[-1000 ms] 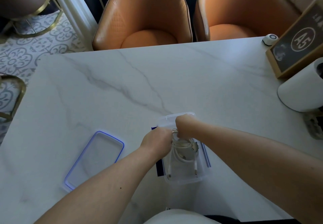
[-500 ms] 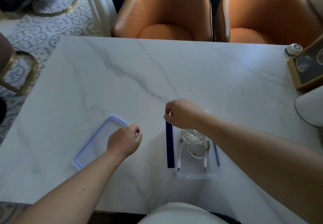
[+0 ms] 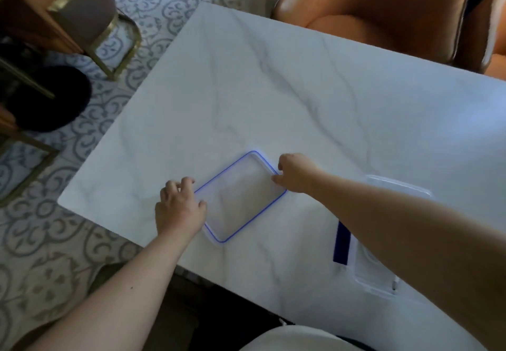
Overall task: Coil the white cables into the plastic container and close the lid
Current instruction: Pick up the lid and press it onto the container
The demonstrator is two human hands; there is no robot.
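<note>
- Lying flat on the white marble table (image 3: 273, 82) is the clear lid (image 3: 241, 196) with a thin blue line all round its edge.
- The lid is a rounded rectangle, turned like a diamond. Its long side runs from the near corner by the left wrist up to the far corner by the right hand, so it slants up and to the right.
- The left hand (image 3: 179, 208) sits at the lid's left corner, palm down. Its fingers are curled and a little spread, and the fingertips (image 3: 201, 204) touch the lid's edge. It does not look closed around the lid.
- The right hand (image 3: 294, 172) is at the lid's far right corner. Its fingers are bent down onto the edge. I cannot tell if it is pinching the lid or only touching it.
- The 2 hands are apart, 1 at each side of the lid.
- The plastic container (image 3: 383, 274) stands open on the table to the right, well apart from the lid. The right forearm covers most of it.
- A dark blue clip (image 3: 341, 244) shows on the container's left side.
- A bit of white cable (image 3: 394, 286) shows inside the container's near end. The rest is hidden by the arm.
- An orange chair (image 3: 383, 3) stands at the far side of the table.
</note>
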